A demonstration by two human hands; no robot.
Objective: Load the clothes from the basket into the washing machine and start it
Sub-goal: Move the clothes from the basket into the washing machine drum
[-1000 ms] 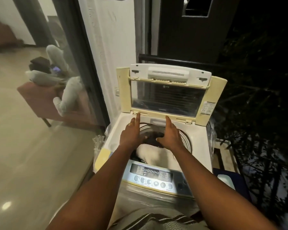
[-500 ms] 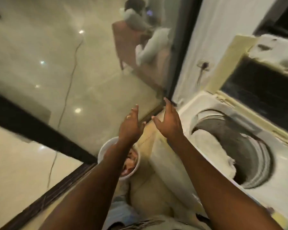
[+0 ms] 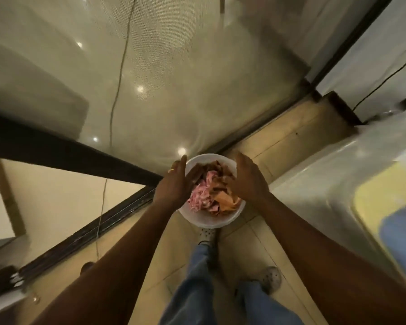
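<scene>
A round white basket (image 3: 208,221) stands on the tiled floor below me. It holds crumpled clothes: a pink and white piece (image 3: 201,195) and orange-brown ones (image 3: 223,199). My left hand (image 3: 176,184) hovers over the basket's left rim with fingers straight. My right hand (image 3: 246,179) hovers over the right side, fingers relaxed, above the orange-brown cloth. Neither hand grips anything. The washing machine (image 3: 333,179) shows only its white side and yellow-edged top corner at the right, blurred.
A glass sliding door (image 3: 174,78) with a dark frame and floor track (image 3: 92,228) runs along the left. My feet in grey clogs (image 3: 271,279) stand just behind the basket. A dark cable (image 3: 384,78) hangs on the wall at the upper right.
My view swung from the open washer down to the floor. Both hands left the drum and dropped over the basket of clothes.
</scene>
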